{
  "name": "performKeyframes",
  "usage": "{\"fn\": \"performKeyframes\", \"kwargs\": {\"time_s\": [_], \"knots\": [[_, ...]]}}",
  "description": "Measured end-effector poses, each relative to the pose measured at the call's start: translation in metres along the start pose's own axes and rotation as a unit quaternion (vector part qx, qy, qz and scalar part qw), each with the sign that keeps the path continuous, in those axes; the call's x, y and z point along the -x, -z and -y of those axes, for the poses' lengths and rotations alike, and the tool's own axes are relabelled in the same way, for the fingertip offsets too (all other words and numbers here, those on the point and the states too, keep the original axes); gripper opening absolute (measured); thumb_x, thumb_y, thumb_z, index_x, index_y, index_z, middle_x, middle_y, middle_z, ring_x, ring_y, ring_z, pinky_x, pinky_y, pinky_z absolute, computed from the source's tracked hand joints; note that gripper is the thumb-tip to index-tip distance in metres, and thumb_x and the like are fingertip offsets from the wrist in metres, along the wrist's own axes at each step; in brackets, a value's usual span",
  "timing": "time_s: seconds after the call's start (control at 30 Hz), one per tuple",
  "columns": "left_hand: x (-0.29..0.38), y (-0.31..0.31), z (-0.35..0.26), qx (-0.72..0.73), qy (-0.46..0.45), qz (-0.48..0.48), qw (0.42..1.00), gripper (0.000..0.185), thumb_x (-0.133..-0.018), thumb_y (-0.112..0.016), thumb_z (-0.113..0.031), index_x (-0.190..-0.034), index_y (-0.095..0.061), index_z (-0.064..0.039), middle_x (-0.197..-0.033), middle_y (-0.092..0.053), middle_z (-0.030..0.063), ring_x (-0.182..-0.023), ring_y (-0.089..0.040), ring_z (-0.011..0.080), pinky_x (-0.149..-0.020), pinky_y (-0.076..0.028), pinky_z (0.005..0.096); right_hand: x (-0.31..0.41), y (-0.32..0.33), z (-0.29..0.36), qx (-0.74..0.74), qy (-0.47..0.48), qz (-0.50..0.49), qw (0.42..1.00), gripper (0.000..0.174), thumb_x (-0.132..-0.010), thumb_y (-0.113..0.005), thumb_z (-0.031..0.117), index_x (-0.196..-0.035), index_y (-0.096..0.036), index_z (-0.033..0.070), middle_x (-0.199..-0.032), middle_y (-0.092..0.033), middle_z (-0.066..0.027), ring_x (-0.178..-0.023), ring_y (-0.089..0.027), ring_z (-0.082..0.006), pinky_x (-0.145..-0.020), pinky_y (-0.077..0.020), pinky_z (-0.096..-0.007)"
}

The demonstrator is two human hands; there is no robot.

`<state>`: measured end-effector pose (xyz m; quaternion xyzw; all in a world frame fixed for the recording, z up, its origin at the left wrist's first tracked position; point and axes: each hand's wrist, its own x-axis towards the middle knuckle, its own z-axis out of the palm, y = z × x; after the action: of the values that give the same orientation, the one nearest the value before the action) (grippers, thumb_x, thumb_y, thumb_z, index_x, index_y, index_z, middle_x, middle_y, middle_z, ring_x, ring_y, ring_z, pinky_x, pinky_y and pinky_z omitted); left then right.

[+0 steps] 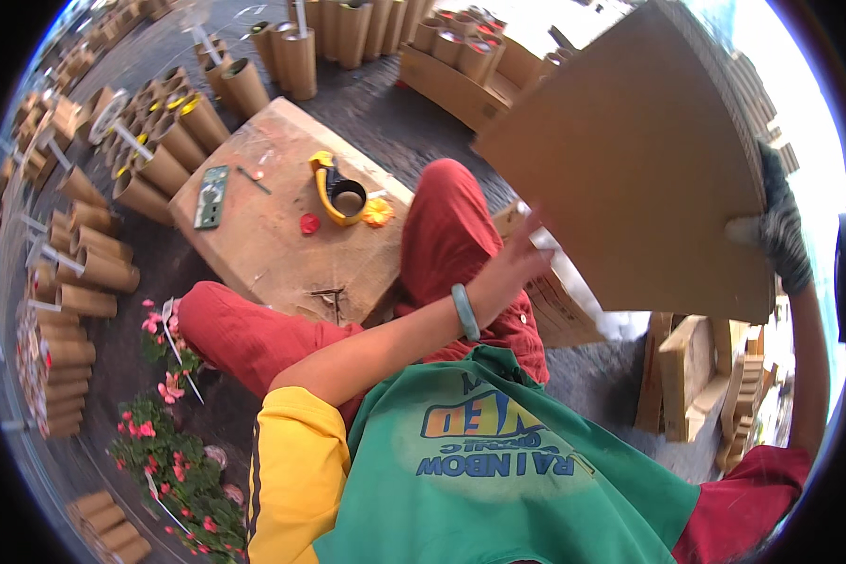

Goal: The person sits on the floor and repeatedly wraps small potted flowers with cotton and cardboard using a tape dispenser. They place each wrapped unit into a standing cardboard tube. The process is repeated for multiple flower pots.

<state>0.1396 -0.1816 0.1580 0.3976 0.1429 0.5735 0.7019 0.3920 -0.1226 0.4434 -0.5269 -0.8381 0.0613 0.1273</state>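
My right hand (782,229), in a dark striped knit glove, grips a stack of flat cardboard (627,169) by its right edge, thumb on the near face. The stack is raised and tilted at the upper right, and it hides what lies behind it. My bare left hand (507,264), with a pale green bangle (465,312) on the wrist, is over my right thigh. Its fingers are spread and blurred near the stack's lower left edge; no object shows in it. Below the stack stands a carton (560,310) with white plastic along its top.
Before me is a low wooden table (268,247). On it lie a yellow-and-black tape dispenser (338,194), a green patterned flat object (211,197) and a yellow flower-like piece (378,212). Cardboard tubes (183,134) stand around it. Flowering plants (166,458) line the left floor.
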Motion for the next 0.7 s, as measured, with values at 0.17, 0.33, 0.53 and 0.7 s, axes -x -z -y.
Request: {"fn": "performKeyframes", "kwargs": {"time_s": [0.17,0.33,0.53,0.7], "knots": [[0.038,0.067,-0.091,0.123,-0.155,-0.29,0.936,0.043,-0.094,-0.049,-0.034,-0.135,-0.038,-0.023,-0.116,-0.051,0.0038,-0.108,-0.052,0.0182,-0.091,-0.044,0.0387,-0.078,-0.057,0.115,-0.173,0.188,-0.01,0.967,0.107,-0.057,-0.085,0.036,-0.142,-0.03,0.002,-0.136,-0.044,-0.0178,-0.126,-0.043,-0.0267,-0.106,-0.0371,-0.0384],[0.113,0.144,-0.139,0.161,-0.233,-0.443,0.85,0.059,-0.092,-0.038,-0.059,-0.137,-0.041,-0.021,-0.133,-0.047,0.0109,-0.121,-0.046,0.0327,-0.103,-0.035,0.0543,-0.095,-0.166,0.256,0.04,0.45,-0.076,0.889,0.085,-0.061,-0.08,0.032,-0.131,-0.042,0.001,-0.113,-0.054,-0.0201,-0.109,-0.054,-0.0336,-0.094,-0.0452,-0.0445],[0.236,0.211,-0.123,0.118,-0.221,-0.543,0.802,0.065,-0.092,-0.035,-0.062,-0.137,-0.042,-0.016,-0.139,-0.045,0.0108,-0.124,-0.044,0.0332,-0.105,-0.033,0.053,-0.025,-0.265,0.336,0.072,0.586,-0.011,0.807,0.054,-0.082,-0.049,0.026,-0.131,-0.041,0.004,-0.108,-0.054,-0.0164,-0.093,-0.055,-0.0293,-0.069,-0.043,-0.045],[0.343,0.236,-0.085,0.122,-0.176,-0.64,0.738,0.065,-0.092,-0.035,-0.062,-0.137,-0.043,-0.015,-0.14,-0.044,0.0108,-0.125,-0.043,0.0331,-0.105,-0.033,0.0522,0.019,-0.33,0.34,0.026,0.668,0.039,0.743,0.05,-0.085,-0.05,0.028,-0.13,-0.041,0.008,-0.106,-0.054,-0.014,-0.091,-0.057,-0.0277,-0.067,-0.045,-0.0416]]}}
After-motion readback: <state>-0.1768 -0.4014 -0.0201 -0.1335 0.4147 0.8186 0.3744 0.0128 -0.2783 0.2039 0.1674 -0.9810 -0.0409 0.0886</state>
